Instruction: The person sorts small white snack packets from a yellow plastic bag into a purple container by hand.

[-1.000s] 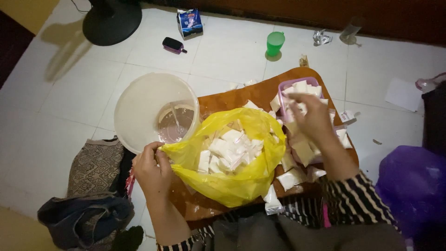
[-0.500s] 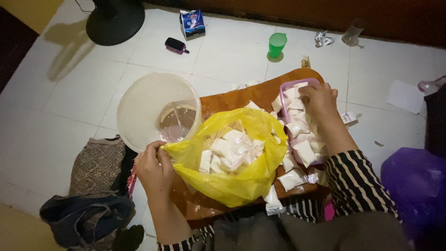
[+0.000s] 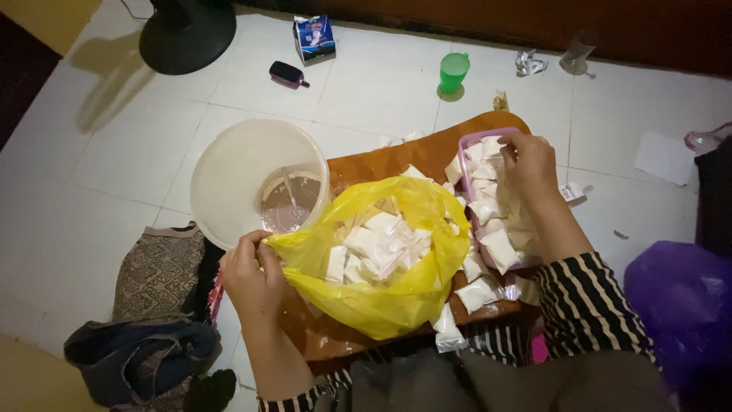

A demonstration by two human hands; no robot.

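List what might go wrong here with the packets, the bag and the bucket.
1. The left hand alone holds the yellow plastic bag open by its rim; a slip may let it sag shut or spill its small white packets.
2. The translucent white bucket, liquid inside, sits touching the bag; strays might fall in.
3. Loose packets near the brown wooden board edge may slide off.

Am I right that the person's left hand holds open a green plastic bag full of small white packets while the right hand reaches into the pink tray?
Not quite: the bag is yellow, not green, as the head view shows. The left hand does hold its edge, and the right hand is in the pink tray of white packets.
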